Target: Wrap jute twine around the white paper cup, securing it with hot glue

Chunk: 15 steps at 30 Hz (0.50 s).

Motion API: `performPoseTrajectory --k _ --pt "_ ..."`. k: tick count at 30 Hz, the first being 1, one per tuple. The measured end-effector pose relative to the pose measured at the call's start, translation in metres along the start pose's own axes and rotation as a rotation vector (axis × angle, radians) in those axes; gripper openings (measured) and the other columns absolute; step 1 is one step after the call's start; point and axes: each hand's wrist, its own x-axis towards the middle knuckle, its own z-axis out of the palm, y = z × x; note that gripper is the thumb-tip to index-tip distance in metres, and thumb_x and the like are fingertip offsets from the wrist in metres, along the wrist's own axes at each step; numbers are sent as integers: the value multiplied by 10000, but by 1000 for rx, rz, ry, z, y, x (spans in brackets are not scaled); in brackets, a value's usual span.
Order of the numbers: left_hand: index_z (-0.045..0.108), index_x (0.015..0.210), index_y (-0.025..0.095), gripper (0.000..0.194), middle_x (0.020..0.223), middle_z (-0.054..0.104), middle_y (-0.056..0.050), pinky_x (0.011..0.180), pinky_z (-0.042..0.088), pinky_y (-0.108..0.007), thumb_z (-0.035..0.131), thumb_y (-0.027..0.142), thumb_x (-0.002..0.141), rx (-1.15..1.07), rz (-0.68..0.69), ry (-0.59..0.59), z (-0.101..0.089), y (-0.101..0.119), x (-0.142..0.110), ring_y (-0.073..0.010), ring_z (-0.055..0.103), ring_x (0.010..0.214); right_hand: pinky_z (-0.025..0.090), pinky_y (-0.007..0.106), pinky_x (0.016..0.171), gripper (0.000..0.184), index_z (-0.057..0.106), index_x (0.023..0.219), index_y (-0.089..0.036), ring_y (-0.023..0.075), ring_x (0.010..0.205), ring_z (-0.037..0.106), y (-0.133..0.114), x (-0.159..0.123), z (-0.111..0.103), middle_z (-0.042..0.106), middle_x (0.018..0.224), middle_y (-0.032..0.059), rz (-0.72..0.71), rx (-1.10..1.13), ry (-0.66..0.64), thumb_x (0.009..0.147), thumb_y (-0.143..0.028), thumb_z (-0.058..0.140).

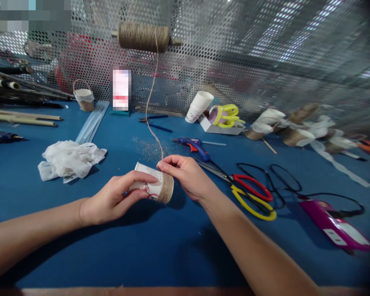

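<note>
A white paper cup [145, 186] lies tilted on its side in the air, held around its body by my left hand [117, 195]. Brown twine [165, 188] is wound in a band around the cup's end on the right. My right hand [181, 170] pinches the twine strand at the upper edge of that band, thumb and forefinger together. From there the strand [148, 119] runs up to a big twine spool [143, 38] mounted on the perforated metal screen.
A blue glue gun [193, 144], red-and-yellow-handled scissors [253, 189] and a purple power strip [334, 224] lie to the right. Crumpled white fabric [69, 158] is at left. Stacked cups [199, 106], pliers [157, 122] and a small twine-wrapped basket [84, 100] stand or lie farther back.
</note>
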Motion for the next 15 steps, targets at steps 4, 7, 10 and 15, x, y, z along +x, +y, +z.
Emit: performPoseTrajectory --k 4,7,10,15 --pt "498 1119 179 213 790 604 -11 552 423 -176 468 187 908 -59 -55 20 1 0 -1 -84 510 585 366 274 572 265 613 639 -171 100 569 462 2 1 1 554 618 -24 27 35 -17 600 -397 745" --pt "520 1099 176 200 883 602 -35 622 457 -193 475 211 907 -193 -148 42 1 1 2 -102 543 686 385 274 564 247 629 690 -171 108 580 494 6 4 1 587 656 -4 43 18 -3 633 -391 726" --pt "530 1077 165 190 1010 593 -66 706 481 -206 477 226 905 -338 -227 126 2 -1 7 -124 569 818 402 275 544 240 630 799 -179 126 610 535 9 8 0 624 743 26 4 -60 127 696 -392 673" --pt "506 1105 157 213 942 609 -53 687 493 -203 468 221 906 -268 -252 209 3 -9 8 -112 575 758 390 260 492 377 571 694 -185 114 551 507 1 2 -1 566 628 5 -134 -102 189 767 -554 557"
